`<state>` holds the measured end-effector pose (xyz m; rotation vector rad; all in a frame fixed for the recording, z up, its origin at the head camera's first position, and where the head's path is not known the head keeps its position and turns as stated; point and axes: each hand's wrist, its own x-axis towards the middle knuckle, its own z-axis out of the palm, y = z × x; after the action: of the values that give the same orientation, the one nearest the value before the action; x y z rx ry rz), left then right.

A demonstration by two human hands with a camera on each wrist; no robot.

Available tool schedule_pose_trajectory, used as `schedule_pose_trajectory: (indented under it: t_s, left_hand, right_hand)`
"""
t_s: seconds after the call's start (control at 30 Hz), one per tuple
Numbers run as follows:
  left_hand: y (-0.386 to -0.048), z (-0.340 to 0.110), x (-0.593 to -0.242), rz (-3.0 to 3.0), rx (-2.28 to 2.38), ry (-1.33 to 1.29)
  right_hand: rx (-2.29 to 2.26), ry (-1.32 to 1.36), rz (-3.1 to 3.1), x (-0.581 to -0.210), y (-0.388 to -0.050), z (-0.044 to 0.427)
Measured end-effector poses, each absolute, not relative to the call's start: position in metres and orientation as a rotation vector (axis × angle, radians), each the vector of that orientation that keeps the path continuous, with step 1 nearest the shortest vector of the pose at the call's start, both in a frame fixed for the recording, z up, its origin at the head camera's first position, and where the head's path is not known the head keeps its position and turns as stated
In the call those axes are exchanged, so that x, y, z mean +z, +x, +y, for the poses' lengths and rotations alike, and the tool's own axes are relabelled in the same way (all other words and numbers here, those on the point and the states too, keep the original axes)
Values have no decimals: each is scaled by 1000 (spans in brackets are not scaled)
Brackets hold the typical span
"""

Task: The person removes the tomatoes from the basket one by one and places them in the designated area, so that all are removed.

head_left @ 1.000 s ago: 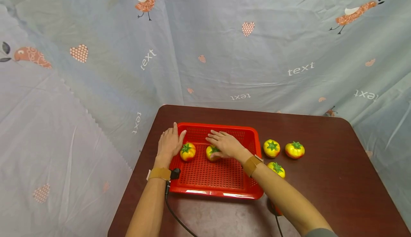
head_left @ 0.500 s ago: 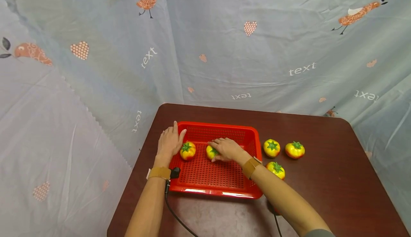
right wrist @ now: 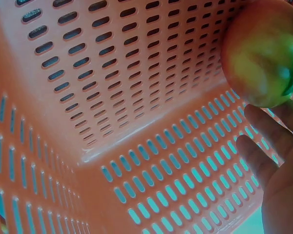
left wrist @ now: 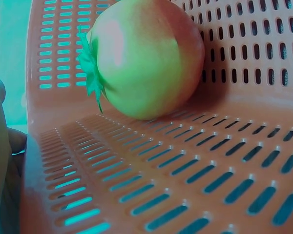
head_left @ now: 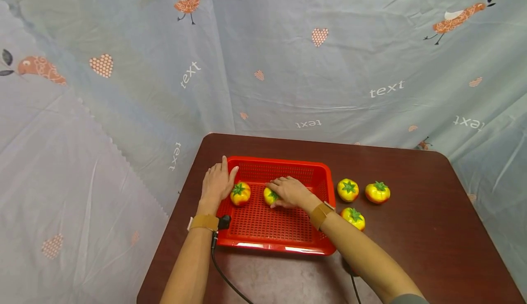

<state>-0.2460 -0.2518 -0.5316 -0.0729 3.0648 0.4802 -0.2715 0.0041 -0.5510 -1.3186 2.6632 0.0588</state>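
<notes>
A red plastic basket (head_left: 284, 248) with slotted walls and floor stands on the table. My left hand (head_left: 216, 182) rests along its left rim, fingers stretched out and thumb spread toward the inside. Beside that thumb, a yellow-red toy tomato (head_left: 240, 194) with a green star-shaped top sits in the basket; the left wrist view shows this tomato (left wrist: 146, 58) large against the slotted walls. My right hand (head_left: 291, 192) reaches in over the right side and holds a second toy tomato (head_left: 270, 196), thumb and fingers around it. Fingers (right wrist: 276, 129) partly show beside it in the right wrist view.
Right of the basket lie more toy tomatoes: one near the rim (head_left: 347, 190), one farther right (head_left: 377, 192) and one by my forearm (head_left: 354, 218). Something round is mostly hidden under that forearm. Cables run from both wrists. A patterned curtain (head_left: 288, 79) hangs behind the table (head_left: 428, 221).
My right hand has lowered onto the second tomato and its fingers have closed around it. My left hand and the basket stay in place.
</notes>
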Motion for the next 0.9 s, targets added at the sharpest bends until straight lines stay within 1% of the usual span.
schedule_pose_trajectory:
  t_s: [0.2, 0.4, 0.7, 0.9]
  left_hand:
    - [-247, -252, -530, 3059, 477, -76]
    - [-248, -252, -528, 3060, 470, -71]
    - [-249, -252, -527, 3055, 470, -70]
    - [-247, -251, -529, 3060, 471, -74]
  right_hand:
    - [66, -1370, 2684, -543, -272, 5]
    - [7, -1415, 2716, -526, -276, 8]
    - [-100, -1412, 2802, -496, -286, 26]
    - [-101, -1367, 2831, -483, -289, 39]
